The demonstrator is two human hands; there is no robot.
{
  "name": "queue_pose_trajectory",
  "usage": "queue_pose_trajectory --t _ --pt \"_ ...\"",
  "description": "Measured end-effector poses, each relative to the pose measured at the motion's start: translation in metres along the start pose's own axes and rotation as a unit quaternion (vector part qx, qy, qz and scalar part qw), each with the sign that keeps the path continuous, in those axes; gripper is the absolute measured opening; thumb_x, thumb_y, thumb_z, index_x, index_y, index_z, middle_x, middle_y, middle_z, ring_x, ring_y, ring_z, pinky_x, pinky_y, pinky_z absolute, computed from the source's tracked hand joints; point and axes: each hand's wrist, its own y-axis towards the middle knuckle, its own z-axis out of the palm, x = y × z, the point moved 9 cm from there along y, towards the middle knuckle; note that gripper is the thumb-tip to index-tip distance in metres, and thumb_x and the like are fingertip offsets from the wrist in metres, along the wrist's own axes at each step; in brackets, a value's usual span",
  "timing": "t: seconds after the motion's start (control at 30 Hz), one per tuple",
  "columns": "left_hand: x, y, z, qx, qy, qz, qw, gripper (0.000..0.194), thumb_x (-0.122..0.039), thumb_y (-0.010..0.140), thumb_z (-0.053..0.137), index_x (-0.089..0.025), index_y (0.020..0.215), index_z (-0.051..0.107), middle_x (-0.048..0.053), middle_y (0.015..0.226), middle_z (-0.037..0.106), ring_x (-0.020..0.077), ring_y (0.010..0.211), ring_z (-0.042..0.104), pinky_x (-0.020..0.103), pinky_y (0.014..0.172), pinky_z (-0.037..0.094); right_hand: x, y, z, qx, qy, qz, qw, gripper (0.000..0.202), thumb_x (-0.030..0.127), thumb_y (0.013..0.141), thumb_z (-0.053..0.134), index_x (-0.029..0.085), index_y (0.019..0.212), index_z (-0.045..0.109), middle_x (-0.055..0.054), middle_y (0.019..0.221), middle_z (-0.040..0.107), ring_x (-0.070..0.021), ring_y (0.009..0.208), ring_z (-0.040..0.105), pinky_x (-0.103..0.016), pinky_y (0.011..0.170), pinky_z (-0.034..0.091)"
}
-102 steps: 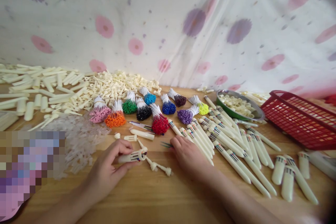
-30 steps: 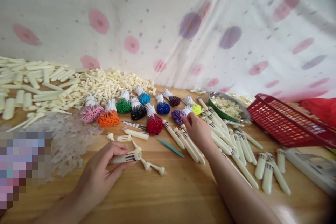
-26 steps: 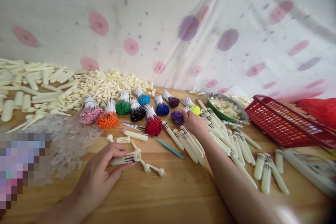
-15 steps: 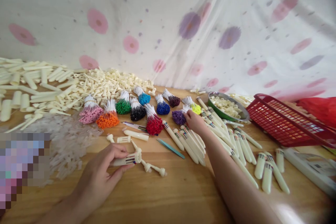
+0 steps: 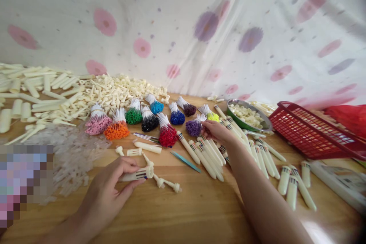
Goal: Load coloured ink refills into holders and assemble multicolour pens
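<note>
Pinching left hand [image 5: 110,185]: cream barrel [image 5: 135,175], thumb to fingers.
Right hand [image 5: 219,131]: bunched by purple refills [image 5: 193,128], hold unclear from here.

Pen barrel [image 5: 138,174] partly behind left hand [image 5: 110,185]

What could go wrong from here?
Colour mix-up: the right hand is at the purple bundle, close beside the yellow bundle, so a wrong-colour piece might get picked.
Spill: the left hand grips the cream barrel near one end; if tipped, the coloured pieces inside could slip out.
Knock: the right forearm passes over cream pens and might brush them.
</note>
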Motion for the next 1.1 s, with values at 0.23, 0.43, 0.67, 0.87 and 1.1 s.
queue_pose_trajectory --t 0.23,0.43,0.67,0.87,1.1 --pt "0.004 -0.003 0.001 0.002 -0.009 -0.010 1.000 0.010 -0.031 0.084 0.053 -0.021 0.086 0.050 0.003 0.083 0.064 0.0154 0.075 0.067 0.023 0.063 0.056 0.003 -0.007 0.009 -0.040 0.030 -0.049 0.998 0.020 0.016 0.079 0.046 0.019 0.060 0.042 0.000 0.056 0.057 -0.0113 0.053 0.053 -0.022 0.049 0.040" --pt "0.004 -0.001 0.004 0.001 -0.019 -0.017 1.000 0.011 -0.031 0.082 0.057 -0.021 0.084 0.051 0.002 0.081 0.064 0.0158 0.074 0.067 0.025 0.064 0.056 0.003 -0.008 0.000 -0.108 -0.055 -0.084 0.989 0.023 0.022 0.066 0.055 0.019 0.048 0.041 0.007 0.042 0.040 -0.0088 0.045 0.037 -0.022 0.045 0.025" --pt "0.009 -0.002 0.004 0.003 -0.019 -0.028 0.999 0.011 -0.029 0.080 0.059 -0.022 0.084 0.052 0.002 0.082 0.065 0.0161 0.074 0.067 0.024 0.064 0.055 0.007 0.014 -0.026 -0.163 -0.096 -0.062 0.980 0.020 0.025 0.080 0.053 0.013 0.064 0.055 0.000 0.060 0.059 -0.0101 0.051 0.052 -0.022 0.049 0.038" --pt "0.009 -0.005 0.004 0.004 -0.014 -0.030 0.999 0.011 -0.030 0.079 0.060 -0.022 0.083 0.053 0.002 0.082 0.066 0.0166 0.077 0.067 0.024 0.066 0.055 0.020 0.025 -0.033 -0.173 -0.153 -0.065 0.971 0.025 0.036 0.088 0.051 0.012 0.090 0.058 -0.001 0.084 0.060 -0.0121 0.069 0.058 -0.027 0.062 0.049" --pt "0.010 -0.002 0.005 0.005 -0.026 -0.037 0.999 0.012 -0.032 0.079 0.059 -0.022 0.081 0.053 0.002 0.082 0.066 0.0159 0.074 0.067 0.022 0.062 0.056 0.058 0.014 0.002 -0.166 -0.214 -0.098 0.958 0.022 0.019 0.074 0.059 0.015 0.053 0.052 -0.002 0.065 0.059 -0.0170 0.071 0.059 -0.027 0.066 0.043"
